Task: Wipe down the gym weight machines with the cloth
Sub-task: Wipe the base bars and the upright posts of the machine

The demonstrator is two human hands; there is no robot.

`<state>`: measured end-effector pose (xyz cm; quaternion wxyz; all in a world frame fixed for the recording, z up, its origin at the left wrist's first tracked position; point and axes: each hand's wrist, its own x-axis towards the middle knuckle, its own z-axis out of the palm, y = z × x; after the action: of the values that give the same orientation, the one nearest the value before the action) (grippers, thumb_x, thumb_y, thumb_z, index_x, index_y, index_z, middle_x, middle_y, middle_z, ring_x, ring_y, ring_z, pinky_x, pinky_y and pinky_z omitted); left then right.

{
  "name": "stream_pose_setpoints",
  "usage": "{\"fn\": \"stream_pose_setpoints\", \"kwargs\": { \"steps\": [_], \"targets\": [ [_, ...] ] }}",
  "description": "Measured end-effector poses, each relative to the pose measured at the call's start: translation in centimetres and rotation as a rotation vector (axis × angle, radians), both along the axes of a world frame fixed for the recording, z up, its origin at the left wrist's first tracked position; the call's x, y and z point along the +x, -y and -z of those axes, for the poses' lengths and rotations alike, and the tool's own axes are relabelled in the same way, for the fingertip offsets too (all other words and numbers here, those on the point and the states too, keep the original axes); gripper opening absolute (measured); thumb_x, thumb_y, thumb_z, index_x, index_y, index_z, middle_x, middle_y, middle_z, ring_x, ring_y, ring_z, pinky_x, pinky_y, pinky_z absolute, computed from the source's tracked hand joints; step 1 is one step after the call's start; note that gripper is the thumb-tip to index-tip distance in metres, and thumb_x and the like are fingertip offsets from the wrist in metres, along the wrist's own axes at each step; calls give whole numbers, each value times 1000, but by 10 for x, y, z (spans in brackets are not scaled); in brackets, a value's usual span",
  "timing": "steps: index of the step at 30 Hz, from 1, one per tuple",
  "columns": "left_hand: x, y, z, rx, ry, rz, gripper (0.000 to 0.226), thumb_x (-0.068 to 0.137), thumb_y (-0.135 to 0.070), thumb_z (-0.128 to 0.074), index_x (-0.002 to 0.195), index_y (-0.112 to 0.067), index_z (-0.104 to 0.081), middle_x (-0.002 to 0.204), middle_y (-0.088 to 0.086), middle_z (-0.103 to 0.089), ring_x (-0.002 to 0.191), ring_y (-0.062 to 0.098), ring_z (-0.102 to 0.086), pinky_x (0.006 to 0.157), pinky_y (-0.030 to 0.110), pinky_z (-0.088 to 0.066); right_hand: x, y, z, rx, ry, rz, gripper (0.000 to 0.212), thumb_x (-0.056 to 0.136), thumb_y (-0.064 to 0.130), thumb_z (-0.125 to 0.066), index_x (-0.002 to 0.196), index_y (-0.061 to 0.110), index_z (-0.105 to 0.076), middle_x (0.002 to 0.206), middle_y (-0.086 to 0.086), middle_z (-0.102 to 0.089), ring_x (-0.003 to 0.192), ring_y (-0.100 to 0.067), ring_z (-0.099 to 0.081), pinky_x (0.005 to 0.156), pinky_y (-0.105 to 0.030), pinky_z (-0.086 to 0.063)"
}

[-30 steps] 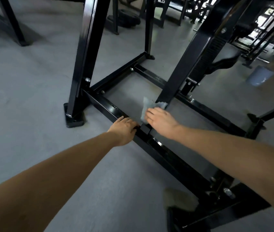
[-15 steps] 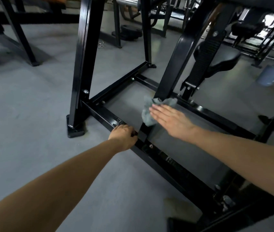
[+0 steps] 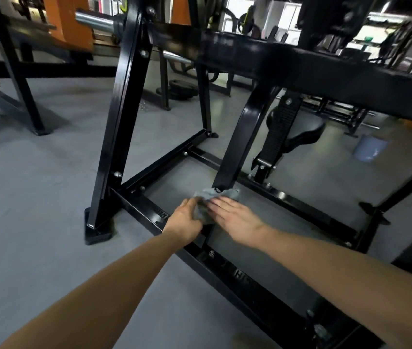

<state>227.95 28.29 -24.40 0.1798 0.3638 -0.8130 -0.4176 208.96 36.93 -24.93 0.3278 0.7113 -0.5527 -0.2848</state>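
Observation:
A black steel weight machine stands on the grey floor, with its near base rail (image 3: 227, 270) running from left to lower right. A slanted black post (image 3: 246, 132) comes down to a short cross strut on that rail. A crumpled grey cloth (image 3: 206, 196) is wrapped against the foot of this post. My right hand (image 3: 235, 217) presses on the cloth with straight fingers. My left hand (image 3: 183, 220) is beside it on the left, its fingers curled onto the cloth's left side above the rail. Part of the cloth is hidden under both hands.
A tall black upright (image 3: 122, 117) on a foot plate stands left of my hands. A black padded seat (image 3: 300, 132) sits behind the post, and a thick crossbeam (image 3: 325, 74) runs overhead. Weight plates (image 3: 182, 89) lie farther back, a blue bucket (image 3: 371, 148) at right.
My left hand has left the base rail and moved up to the cloth. My right hand stays flat on the cloth at the post's foot. The view has tilted upward.

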Motion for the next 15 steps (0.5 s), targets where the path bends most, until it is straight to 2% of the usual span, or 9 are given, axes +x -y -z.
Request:
{"fn": "stream_pose_setpoints", "kwargs": {
  "steps": [2,3,5,6,8,10,13,15],
  "targets": [
    [-6,0,-7,11,-62,10,75,87,-14,-57,157,-35,-35,155,-8,-42,145,17,-40,115,40,-42,-20,-2,-38,-141,54,-19,74,98,23,-50,164,4,-21,172,-15,-15,159,-30,-17,130,-45,2],
    [-9,-2,-12,27,-97,14,78,85,-17,-55,158,-36,-32,158,-10,-39,148,15,-36,118,40,-39,-26,-1,-64,-209,92,-9,75,98,20,-48,164,3,-16,172,-15,-11,160,-31,-14,131,-46,-3],
    [-18,-7,-24,37,-164,32,83,84,-17,-52,161,-38,-28,165,-12,-30,154,14,-24,127,33,-21,-35,4,-114,-414,174,16,72,97,19,-49,163,3,-24,171,-14,-18,159,-30,-18,130,-48,-14],
    [-24,-8,-31,25,-190,44,84,87,-10,-52,162,-36,-26,167,-11,-25,156,13,-17,125,25,-10,-39,7,-133,-482,196,42,70,98,19,-49,162,3,-26,171,-14,-20,159,-29,-18,130,-48,-16],
    [-36,-9,-45,-11,-249,44,86,89,1,-49,164,-32,-23,171,-9,-18,157,10,-9,116,16,-2,-41,15,-151,-550,223,64,68,100,17,-48,162,2,-25,171,-14,-19,160,-28,-14,130,-46,-16],
    [-46,-9,-58,-40,-305,25,87,89,4,-48,165,-29,-21,171,-11,-15,157,8,-6,114,13,1,-36,22,-141,-608,264,84,73,95,11,-51,162,0,-24,172,-15,-17,160,-30,-10,130,-45,-15],
    [-56,-9,-65,-29,-374,8,89,86,4,-50,165,-27,-22,171,-8,-16,157,8,-7,118,15,-3,-21,20,-98,-438,156,124,77,93,16,-46,163,2,-18,172,-17,-13,160,-32,-7,131,-46,-7],
    [-57,-10,-60,-16,-377,18,88,87,4,-54,164,-25,-23,171,-4,-18,157,10,-10,123,19,-7,-20,13,-73,-271,101,114,70,96,26,-36,162,4,-27,169,-15,-26,159,-30,-18,129,-44,0]
  ]
}}
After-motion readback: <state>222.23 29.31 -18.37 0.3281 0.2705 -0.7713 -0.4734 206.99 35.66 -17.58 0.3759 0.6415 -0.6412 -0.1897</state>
